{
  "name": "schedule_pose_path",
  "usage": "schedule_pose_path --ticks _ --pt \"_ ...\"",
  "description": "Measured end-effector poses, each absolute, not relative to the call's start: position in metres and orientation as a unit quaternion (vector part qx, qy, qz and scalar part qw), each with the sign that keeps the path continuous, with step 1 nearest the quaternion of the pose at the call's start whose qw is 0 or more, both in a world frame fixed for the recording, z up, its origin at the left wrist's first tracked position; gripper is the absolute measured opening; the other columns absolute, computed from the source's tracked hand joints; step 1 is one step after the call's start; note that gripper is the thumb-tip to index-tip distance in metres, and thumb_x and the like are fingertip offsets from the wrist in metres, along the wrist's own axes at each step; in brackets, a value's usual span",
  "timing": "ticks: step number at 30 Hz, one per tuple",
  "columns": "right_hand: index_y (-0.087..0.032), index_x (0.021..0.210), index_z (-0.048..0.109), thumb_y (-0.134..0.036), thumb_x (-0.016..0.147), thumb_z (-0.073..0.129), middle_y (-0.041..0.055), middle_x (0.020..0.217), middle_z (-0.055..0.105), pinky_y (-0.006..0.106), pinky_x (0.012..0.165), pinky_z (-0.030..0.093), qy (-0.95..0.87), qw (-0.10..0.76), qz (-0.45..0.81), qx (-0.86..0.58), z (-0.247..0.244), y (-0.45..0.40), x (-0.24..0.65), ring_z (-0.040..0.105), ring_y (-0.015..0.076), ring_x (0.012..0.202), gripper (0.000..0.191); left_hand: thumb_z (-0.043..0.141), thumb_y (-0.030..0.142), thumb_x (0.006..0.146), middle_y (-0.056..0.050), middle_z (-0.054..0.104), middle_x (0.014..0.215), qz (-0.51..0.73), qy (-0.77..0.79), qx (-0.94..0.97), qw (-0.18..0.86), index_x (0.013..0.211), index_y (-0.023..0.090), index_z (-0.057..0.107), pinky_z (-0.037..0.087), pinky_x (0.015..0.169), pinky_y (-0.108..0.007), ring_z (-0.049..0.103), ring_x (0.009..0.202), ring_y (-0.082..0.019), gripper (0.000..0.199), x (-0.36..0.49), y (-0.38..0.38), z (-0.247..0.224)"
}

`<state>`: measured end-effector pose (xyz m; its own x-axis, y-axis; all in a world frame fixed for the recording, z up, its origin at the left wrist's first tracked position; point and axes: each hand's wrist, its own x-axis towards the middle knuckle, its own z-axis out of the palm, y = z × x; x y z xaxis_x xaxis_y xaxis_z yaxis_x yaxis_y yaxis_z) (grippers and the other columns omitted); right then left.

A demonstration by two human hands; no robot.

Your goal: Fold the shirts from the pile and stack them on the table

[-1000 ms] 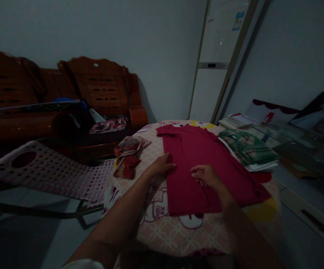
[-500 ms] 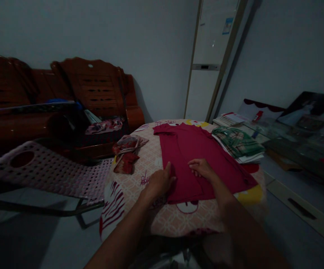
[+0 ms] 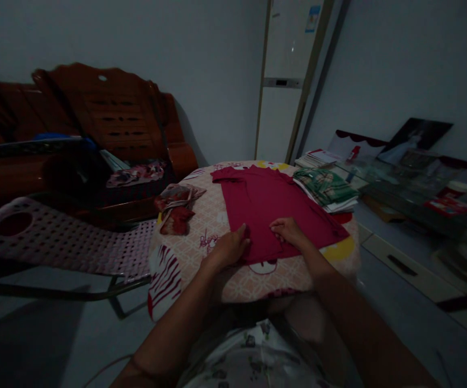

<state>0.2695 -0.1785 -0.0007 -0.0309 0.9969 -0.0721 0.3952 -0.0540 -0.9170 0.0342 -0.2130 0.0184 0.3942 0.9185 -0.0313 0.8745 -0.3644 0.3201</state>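
A magenta short-sleeved shirt [image 3: 257,196] lies spread on the table, its left side turned inward as a long flap. My left hand [image 3: 230,249] rests at the shirt's lower left edge, thumb raised and apart from the fingers. To its right, my right hand [image 3: 288,231] has thumb and fingertips pinched together at the cloth near the flap's edge. The undersides of the fingers on both hands are hidden.
A patterned cloth covers the round table [image 3: 193,221]. Crumpled reddish fabric [image 3: 178,207] lies left, a folded green plaid cloth [image 3: 326,186] right. Beyond stand a woven chair [image 3: 83,237], a wooden sofa [image 3: 112,116], a glass-topped cabinet [image 3: 398,188] and a tall white unit [image 3: 281,113].
The view has shifted, showing more of my lap. My hands keep nearly the same places on the shirt, and the cloth looks much as before.
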Motion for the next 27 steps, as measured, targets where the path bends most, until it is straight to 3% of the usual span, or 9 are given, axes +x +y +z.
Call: schedule_pose_path --ticks 6,11,15,19,27 --pt "-0.016 0.084 0.072 -0.022 0.072 0.063 0.0012 0.066 0.067 0.021 0.053 0.040 -0.636 0.370 0.315 -0.600 -0.013 -0.179 0.270 0.055 0.0112 0.056 0.016 0.048 0.027 0.092 -0.017 0.066 0.123 0.085 0.562 0.808 0.154 0.150 0.020 0.032 0.045 0.091 -0.034 0.063 0.113 -0.028 0.061 0.040 -0.219 0.022" --pt "-0.018 0.082 0.073 -0.028 0.075 0.058 0.0024 0.074 0.070 0.023 0.058 0.042 -0.653 0.390 0.258 -0.595 -0.025 -0.176 0.270 0.061 0.0140 0.063 0.019 0.049 0.021 0.091 -0.014 0.061 0.133 0.230 0.513 0.794 0.231 0.149 0.019 0.036 0.045 0.099 -0.036 0.059 0.120 -0.025 0.060 0.025 -0.225 0.011" --pt "-0.020 0.084 0.074 -0.031 0.077 0.060 0.0026 0.082 0.073 0.025 0.064 0.045 -0.665 0.390 0.243 -0.589 -0.025 -0.177 0.269 0.064 0.0154 0.070 0.019 0.051 0.020 0.089 -0.012 0.066 0.124 0.301 0.495 0.771 0.265 0.147 0.017 0.040 0.051 0.093 -0.038 0.064 0.110 -0.023 0.059 0.009 -0.229 -0.003" --pt "-0.021 0.093 0.075 -0.030 0.075 0.067 0.0024 0.085 0.074 0.025 0.067 0.046 -0.700 0.346 0.225 -0.583 -0.018 -0.184 0.266 0.064 0.0156 0.073 0.022 0.053 0.018 0.086 -0.014 0.068 0.120 0.271 0.520 0.769 0.252 0.141 0.015 0.048 0.052 0.089 -0.037 0.067 0.102 -0.024 0.055 0.004 -0.229 -0.009" --pt "-0.026 0.105 0.076 -0.041 0.074 0.074 0.0020 0.088 0.076 0.026 0.067 0.046 -0.770 0.249 0.215 -0.547 0.000 -0.202 0.266 0.065 0.0157 0.071 0.034 0.051 0.018 0.088 -0.016 0.066 0.125 0.149 0.552 0.798 0.190 0.138 0.014 0.052 0.046 0.096 -0.033 0.063 0.113 -0.025 0.050 0.006 -0.234 0.012"
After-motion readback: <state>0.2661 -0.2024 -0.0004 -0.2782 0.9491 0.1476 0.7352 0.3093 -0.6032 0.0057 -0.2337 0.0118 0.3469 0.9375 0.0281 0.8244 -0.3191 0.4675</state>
